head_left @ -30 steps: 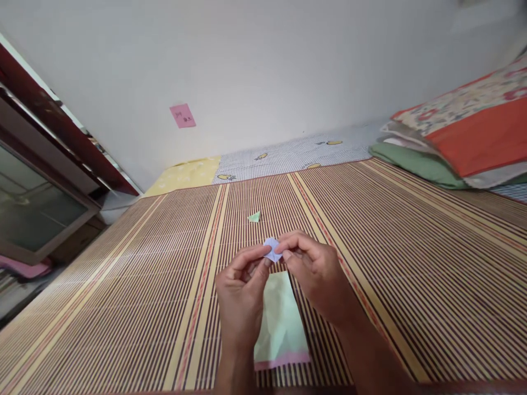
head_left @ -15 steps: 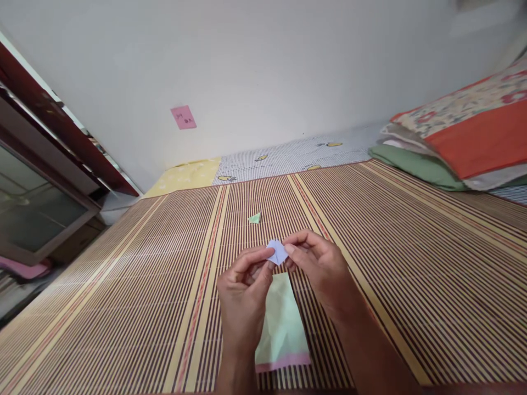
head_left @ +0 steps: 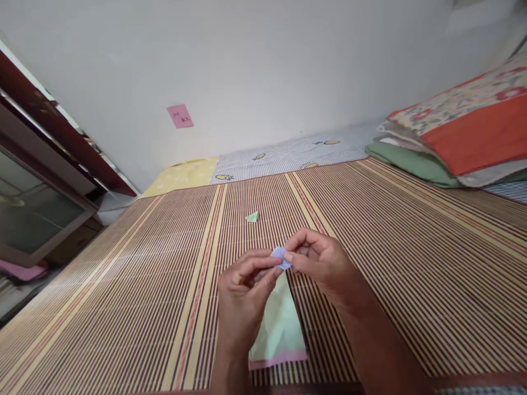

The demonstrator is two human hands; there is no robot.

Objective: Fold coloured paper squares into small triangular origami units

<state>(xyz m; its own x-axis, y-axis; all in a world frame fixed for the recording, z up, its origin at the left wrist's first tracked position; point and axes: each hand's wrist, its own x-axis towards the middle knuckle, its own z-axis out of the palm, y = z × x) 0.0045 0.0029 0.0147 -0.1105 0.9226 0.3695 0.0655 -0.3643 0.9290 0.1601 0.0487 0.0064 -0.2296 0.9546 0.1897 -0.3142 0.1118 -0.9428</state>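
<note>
Between my two hands is a small piece of folded lavender paper (head_left: 279, 254), held up over the striped mat (head_left: 164, 274). My left hand (head_left: 247, 291) pinches its left and lower edge with thumb and fingers. On the other side, the thumb and forefinger of my right hand (head_left: 321, 263) close on its right edge. Fingertips cover much of the paper, so its folds are hard to make out. Under my hands lies a light green paper sheet (head_left: 282, 323) with a pink strip along its near edge. Farther off on the mat sits a small folded green paper piece (head_left: 252, 217).
A pink note (head_left: 180, 116) with writing is on the white wall. Folded bedding (head_left: 461, 137) in red, floral and green is stacked at the right. Patterned cloth (head_left: 280, 153) runs along the wall. A glass-fronted cabinet (head_left: 33, 203) stands at the left.
The lavender paper, a flat diamond shape before, now shows less of itself, with my fingers drawn closer together over it. My left fingers reach farther across it.
</note>
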